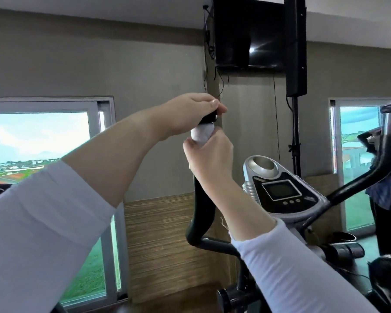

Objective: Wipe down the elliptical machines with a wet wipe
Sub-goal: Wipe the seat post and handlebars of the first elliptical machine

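Observation:
An elliptical machine stands in front of me, with a grey and black console and a black left handlebar rising to the middle of the view. My left hand grips the very top of that handlebar. Just below it, my right hand is closed around the bar with a white wet wipe wrapped on the grip. The right handlebar curves up at the far right. Most of the wipe is hidden inside my fist.
A black TV and a tall black speaker on a stand hang on the wall ahead. Windows sit at left and right. A person in dark clothes stands at the far right behind the machine.

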Tool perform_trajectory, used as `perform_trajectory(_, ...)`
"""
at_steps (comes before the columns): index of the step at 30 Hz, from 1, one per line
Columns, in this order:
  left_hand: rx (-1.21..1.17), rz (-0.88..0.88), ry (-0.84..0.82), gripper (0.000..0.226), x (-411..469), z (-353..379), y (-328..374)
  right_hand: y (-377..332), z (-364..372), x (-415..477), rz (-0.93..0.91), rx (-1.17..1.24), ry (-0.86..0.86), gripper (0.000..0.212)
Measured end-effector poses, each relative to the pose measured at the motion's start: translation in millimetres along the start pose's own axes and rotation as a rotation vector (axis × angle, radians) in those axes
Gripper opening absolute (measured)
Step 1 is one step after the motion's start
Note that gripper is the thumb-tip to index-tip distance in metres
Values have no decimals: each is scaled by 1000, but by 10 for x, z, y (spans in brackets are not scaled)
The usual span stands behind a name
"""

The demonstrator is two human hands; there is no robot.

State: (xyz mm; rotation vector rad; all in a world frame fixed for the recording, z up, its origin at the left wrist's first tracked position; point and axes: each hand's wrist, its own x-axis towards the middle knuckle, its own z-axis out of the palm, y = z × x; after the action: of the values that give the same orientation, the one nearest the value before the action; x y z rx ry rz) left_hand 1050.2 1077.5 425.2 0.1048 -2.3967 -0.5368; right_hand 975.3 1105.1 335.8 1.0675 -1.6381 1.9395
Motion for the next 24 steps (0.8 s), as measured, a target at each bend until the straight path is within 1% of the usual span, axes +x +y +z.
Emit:
perform_trajectory(2,22,-2,-13,31,-6,-3,14,-7,-30,53,42,-12,-43,15)
perform_trajectory(3,28,-2,-16,31,-9,-3,22,-20,-81,95,95,33,-120,12)
perform_trajectory(4,31,-4,-18,31,-13,-5,28,-38,-141,133,155,122,-239,11)
perform_trajectory(6,36,-6,-25,31,-23,-15,44,-47,-256,194,246,357,-533,15)
perform_trajectory(7,38,-4,-28,31,-30,-18,48,-44,-301,214,273,437,-638,16)
perform_trajectory(8,39,1,-28,31,-36,-19,44,-46,-327,225,294,485,-694,15)
perform_trajectory(9,35,5,-24,31,-39,-20,37,-55,-330,225,312,491,-694,13)
perform_trajectory(10,29,7,-22,32,-44,-18,30,-64,-305,210,331,473,-646,11)
perform_trajectory(11,23,7,-21,32,-50,-14,27,-71,-258,175,335,419,-548,10)
perform_trajectory(12,17,7,-21,32,-53,-11,24,-67,-203,123,319,317,-407,10)
perform_trajectory(14,12,8,-20,33,-59,-10,23,-16,-92,-9,210,60,-105,12)
perform_trajectory(15,14,6,-19,33,-63,-13,26,15,-52,-80,127,-17,-1,17)
perform_trajectory(16,14,2,-19,32,-70,-13,28,44,-34,-155,57,-48,47,22)
perform_trajectory(18,18,7,-14,33,-80,-6,31,115,-28,-272,-6,-59,78,31)
perform_trajectory(20,34,14,4,33,-92,5,25,234,-24,-359,47,-45,58,33)
perform_trajectory(23,48,23,24,33,-90,37,2,379,-82,-474,163,-18,-78,22)
perform_trajectory(24,51,26,26,33,-91,44,0,383,-122,-477,179,-27,-130,21)
